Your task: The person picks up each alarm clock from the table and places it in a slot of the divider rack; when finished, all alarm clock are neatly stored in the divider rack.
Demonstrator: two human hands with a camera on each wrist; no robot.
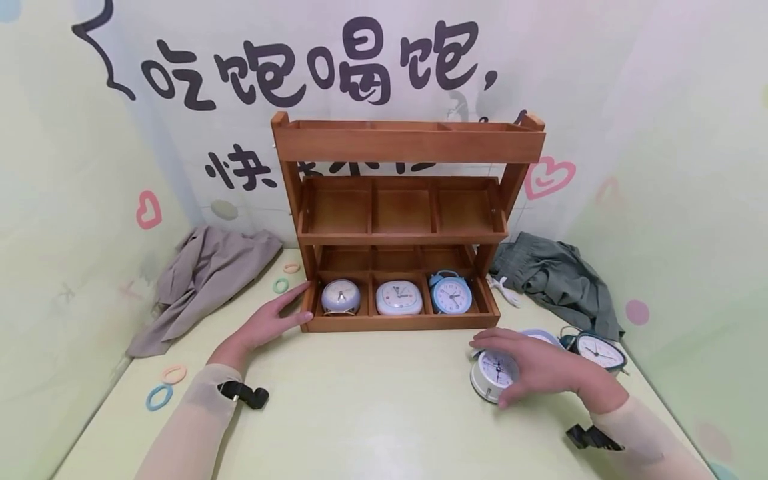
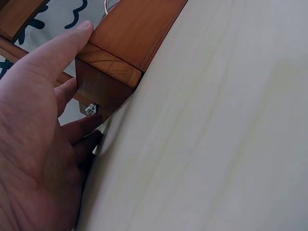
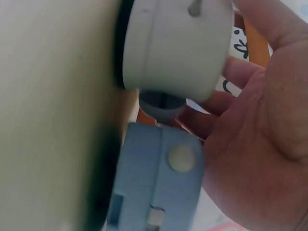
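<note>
My right hand (image 1: 534, 363) curls round a white alarm clock (image 1: 495, 375), its fingers over the top and thumb at the lower side. In the right wrist view the white clock's casing (image 3: 178, 48) is close to a blue-grey clock (image 3: 154, 178). My left hand (image 1: 273, 323) touches the lower left corner of a brown wooden shelf (image 1: 396, 323). Its thumb lies on the front and its fingers against the side. In the bottom row sit a lavender clock (image 1: 341, 297), a pale rounded clock (image 1: 399, 297) and a blue twin-bell clock (image 1: 452, 295).
Behind my right hand are a lavender-rimmed clock (image 1: 542, 337) and a dark green clock (image 1: 598, 351). A grey-green cloth (image 1: 555, 280) lies right of the shelf, a mauve cloth (image 1: 210, 280) left. Coloured rings (image 1: 159, 397) lie on the left of the table.
</note>
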